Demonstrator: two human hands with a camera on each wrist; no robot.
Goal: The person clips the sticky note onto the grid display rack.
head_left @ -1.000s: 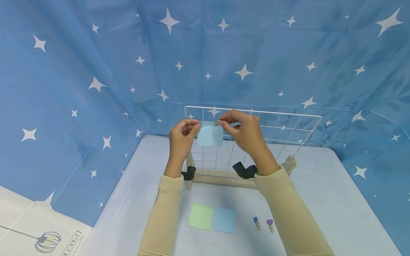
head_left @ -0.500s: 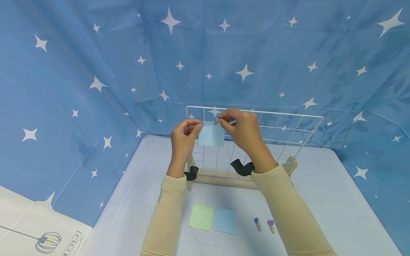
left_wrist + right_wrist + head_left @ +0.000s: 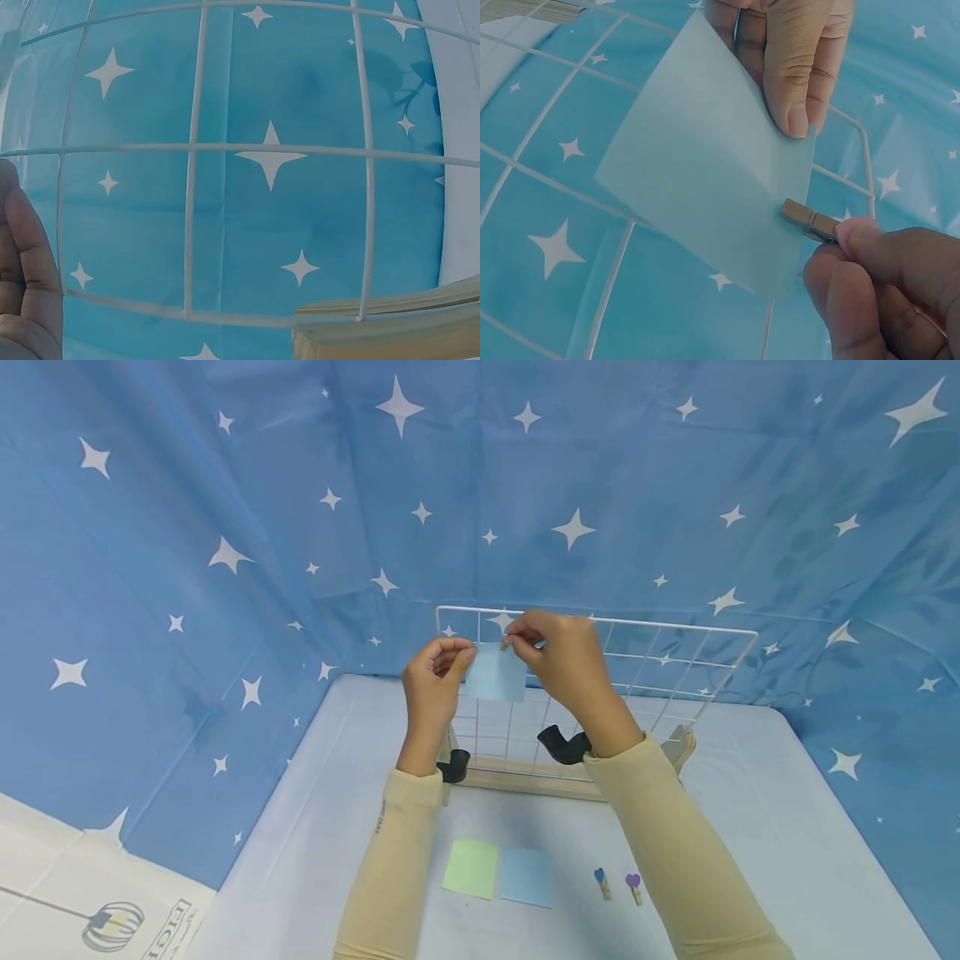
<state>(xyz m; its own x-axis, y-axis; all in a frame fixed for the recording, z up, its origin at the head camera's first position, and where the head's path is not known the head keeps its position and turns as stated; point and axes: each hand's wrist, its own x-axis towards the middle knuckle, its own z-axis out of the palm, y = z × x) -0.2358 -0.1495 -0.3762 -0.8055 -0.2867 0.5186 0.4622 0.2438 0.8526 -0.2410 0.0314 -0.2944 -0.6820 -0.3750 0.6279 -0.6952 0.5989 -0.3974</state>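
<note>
A pale blue paper square (image 3: 495, 673) (image 3: 705, 187) is held up against the white wire grid (image 3: 675, 660) (image 3: 195, 150). My left hand (image 3: 438, 664) (image 3: 791, 60) pinches its upper left corner. My right hand (image 3: 536, 643) (image 3: 870, 277) pinches a small wooden clothespin (image 3: 808, 220) at the paper's upper right edge, by a grid wire. The left wrist view shows mostly grid wires, blue star cloth and part of a finger (image 3: 26, 262).
The grid stands in a wooden base (image 3: 525, 777) on a light table (image 3: 787, 827). Near me lie a green paper square (image 3: 470, 868), a blue paper square (image 3: 527, 877), and two small heart clothespins (image 3: 600, 883) (image 3: 633, 887). Blue star cloth hangs all around.
Both hands have crept slightly up and to the left with the paper and the clothespin; the grips are unchanged.
</note>
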